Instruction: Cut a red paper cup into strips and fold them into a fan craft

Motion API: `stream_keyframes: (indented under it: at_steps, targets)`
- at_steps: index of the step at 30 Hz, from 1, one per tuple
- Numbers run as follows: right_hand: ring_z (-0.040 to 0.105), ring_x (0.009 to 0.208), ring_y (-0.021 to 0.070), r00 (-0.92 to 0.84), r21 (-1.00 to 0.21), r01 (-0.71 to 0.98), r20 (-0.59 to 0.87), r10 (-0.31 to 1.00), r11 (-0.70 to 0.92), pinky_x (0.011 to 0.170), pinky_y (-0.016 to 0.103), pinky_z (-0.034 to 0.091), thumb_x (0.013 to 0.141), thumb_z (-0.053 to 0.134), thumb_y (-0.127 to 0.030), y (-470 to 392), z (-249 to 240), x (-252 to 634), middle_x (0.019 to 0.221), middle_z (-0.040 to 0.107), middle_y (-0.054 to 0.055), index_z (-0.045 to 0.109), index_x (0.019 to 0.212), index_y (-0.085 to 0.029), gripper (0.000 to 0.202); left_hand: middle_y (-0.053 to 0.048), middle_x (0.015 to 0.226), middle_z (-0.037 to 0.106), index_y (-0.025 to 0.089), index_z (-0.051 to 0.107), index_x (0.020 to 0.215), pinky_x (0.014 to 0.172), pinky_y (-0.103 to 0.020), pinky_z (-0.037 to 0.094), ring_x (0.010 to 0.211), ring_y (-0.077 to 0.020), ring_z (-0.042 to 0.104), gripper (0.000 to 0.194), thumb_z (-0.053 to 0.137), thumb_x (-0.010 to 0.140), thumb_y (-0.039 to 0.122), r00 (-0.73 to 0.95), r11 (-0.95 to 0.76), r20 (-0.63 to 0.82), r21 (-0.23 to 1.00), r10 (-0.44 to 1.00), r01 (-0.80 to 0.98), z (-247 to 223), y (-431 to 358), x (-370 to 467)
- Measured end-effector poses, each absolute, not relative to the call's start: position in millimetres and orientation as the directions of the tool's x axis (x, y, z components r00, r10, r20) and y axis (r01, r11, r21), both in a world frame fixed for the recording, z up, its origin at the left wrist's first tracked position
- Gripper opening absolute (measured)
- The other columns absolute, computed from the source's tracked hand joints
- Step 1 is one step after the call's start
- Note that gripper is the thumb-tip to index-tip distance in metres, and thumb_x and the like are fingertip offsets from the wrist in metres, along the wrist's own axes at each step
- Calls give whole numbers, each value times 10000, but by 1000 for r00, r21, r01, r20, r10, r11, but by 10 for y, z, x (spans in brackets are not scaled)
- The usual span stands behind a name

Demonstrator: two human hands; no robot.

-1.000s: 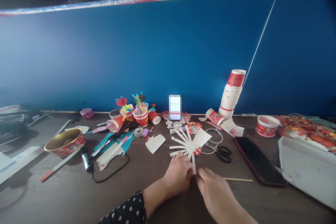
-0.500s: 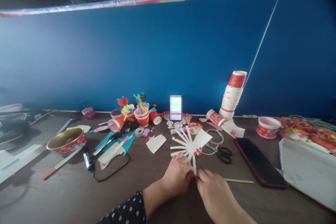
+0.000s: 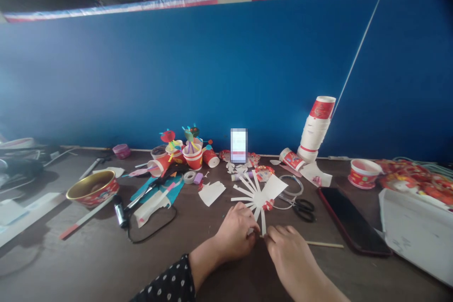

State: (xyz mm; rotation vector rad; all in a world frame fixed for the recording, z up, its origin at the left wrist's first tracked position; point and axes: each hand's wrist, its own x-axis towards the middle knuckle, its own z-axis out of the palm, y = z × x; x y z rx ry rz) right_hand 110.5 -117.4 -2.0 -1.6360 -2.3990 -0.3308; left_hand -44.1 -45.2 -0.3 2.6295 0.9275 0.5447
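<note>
A white paper piece cut into spreading strips (image 3: 259, 198) lies on the dark table in front of me. At the near end of its lowest strip, my left hand (image 3: 239, 229) and my right hand (image 3: 286, 250) meet, fingers closed and fingertips nearly touching. The end of that strip is between them, and a thin wooden stick (image 3: 325, 244) runs out from under my right hand to the right. My fingers hide what exactly each hand pinches. Black-handled scissors (image 3: 304, 209) rest to the right of the strips.
A dark phone (image 3: 354, 222) and a white tray (image 3: 417, 231) lie right. Behind stand stacked paper cups (image 3: 313, 132) and a lit phone screen (image 3: 239, 146). Left are a gold-rimmed bowl (image 3: 94, 189), a glue gun (image 3: 121, 212) with its cord, and red cups (image 3: 193, 158).
The view has shifted slightly. Both hands stay together at the strip's end, with my left fingers a little more bent and a bit of white showing between them.
</note>
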Motion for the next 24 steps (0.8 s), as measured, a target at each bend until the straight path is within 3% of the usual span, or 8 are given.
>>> stream_keyframes:
  at_steps: [24]
  targets:
    - [527, 774, 218, -382, 158, 922, 234, 894, 353, 669, 369, 305, 767, 544, -35, -1135, -44, 1008, 770, 633, 79, 704, 771, -157, 201, -40, 805, 616, 196, 689, 814, 767, -313, 373, 842, -200, 474, 313, 497, 629, 33, 723, -762, 274, 381, 634, 524, -44, -445, -428]
